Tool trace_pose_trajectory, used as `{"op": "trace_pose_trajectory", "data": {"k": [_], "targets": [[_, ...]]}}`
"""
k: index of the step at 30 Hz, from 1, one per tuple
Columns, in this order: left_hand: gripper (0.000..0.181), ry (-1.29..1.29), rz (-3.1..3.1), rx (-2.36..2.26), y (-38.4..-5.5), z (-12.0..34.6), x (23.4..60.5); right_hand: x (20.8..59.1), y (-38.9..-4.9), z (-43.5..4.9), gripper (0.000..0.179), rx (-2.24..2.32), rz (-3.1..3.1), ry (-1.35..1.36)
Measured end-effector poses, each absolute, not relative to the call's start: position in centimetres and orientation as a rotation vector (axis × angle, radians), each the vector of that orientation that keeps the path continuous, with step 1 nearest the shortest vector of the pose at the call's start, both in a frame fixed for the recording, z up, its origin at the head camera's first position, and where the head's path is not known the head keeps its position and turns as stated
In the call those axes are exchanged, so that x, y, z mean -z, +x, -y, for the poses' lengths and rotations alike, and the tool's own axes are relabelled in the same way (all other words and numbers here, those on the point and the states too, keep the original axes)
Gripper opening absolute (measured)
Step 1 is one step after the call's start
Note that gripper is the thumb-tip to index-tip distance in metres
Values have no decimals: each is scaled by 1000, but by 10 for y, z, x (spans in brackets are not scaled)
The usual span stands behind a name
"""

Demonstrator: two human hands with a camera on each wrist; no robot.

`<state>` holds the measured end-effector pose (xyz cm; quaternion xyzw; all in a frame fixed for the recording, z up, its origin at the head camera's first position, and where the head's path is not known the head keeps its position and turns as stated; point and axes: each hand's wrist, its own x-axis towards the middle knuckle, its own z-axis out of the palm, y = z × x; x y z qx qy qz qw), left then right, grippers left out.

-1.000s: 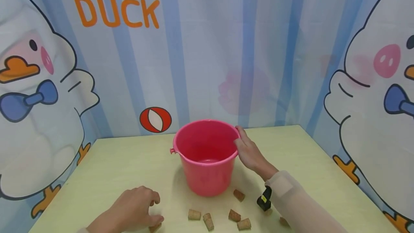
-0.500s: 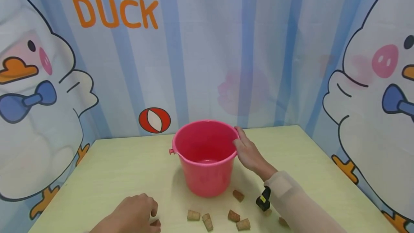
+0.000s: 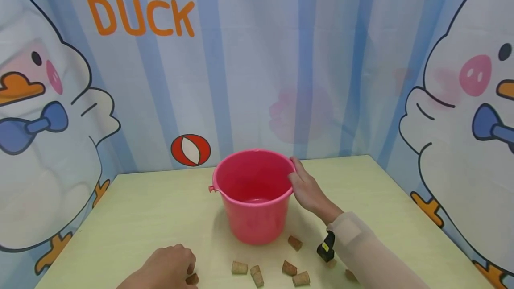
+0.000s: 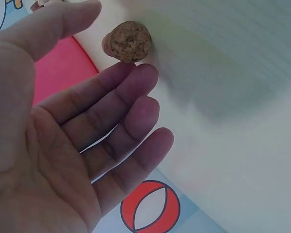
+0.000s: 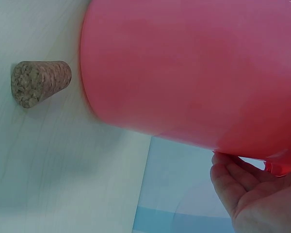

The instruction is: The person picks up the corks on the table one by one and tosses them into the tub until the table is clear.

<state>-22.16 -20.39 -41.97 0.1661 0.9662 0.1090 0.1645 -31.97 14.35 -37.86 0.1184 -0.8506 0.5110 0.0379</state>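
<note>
A pink bucket (image 3: 257, 222) stands upright on the table, and my right hand (image 3: 312, 191) grips its right rim, thumb over the inside. In the right wrist view, the fingers (image 5: 228, 182) lie against the bucket's outer wall. My left hand (image 3: 162, 267) is low at the left front, beside a cork stopper (image 3: 192, 278). Seen from the left wrist, that cork (image 4: 131, 41) lies at the index fingertip, while the thumb (image 4: 63, 26) stays apart from it. Only the bucket's near inside and part of its floor show; I see no cork there.
Several more corks lie in front of the bucket, among them one cork (image 3: 295, 243) near its base and a pair (image 3: 239, 267) further left. Others sit by the black wrist strap (image 3: 326, 249). A duck-printed curtain (image 3: 257, 57) surrounds the pale table (image 3: 160, 208).
My left hand has lowered slightly toward the front edge, its thumb and fingers coming round the cork there. The right hand and the bucket hold their place; the view has shifted a little.
</note>
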Motion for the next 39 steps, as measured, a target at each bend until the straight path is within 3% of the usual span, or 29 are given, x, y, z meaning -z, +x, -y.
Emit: {"op": "trace_pose_trajectory", "data": {"k": [32,39], "targets": [[28,662,-2917,-360,-224,206,416,380,-320,-143,63,-1580,2598,361],[19,601,-2948,-426,-226,197,411,380,-320,-143,63,-1574,2599,368]]}}
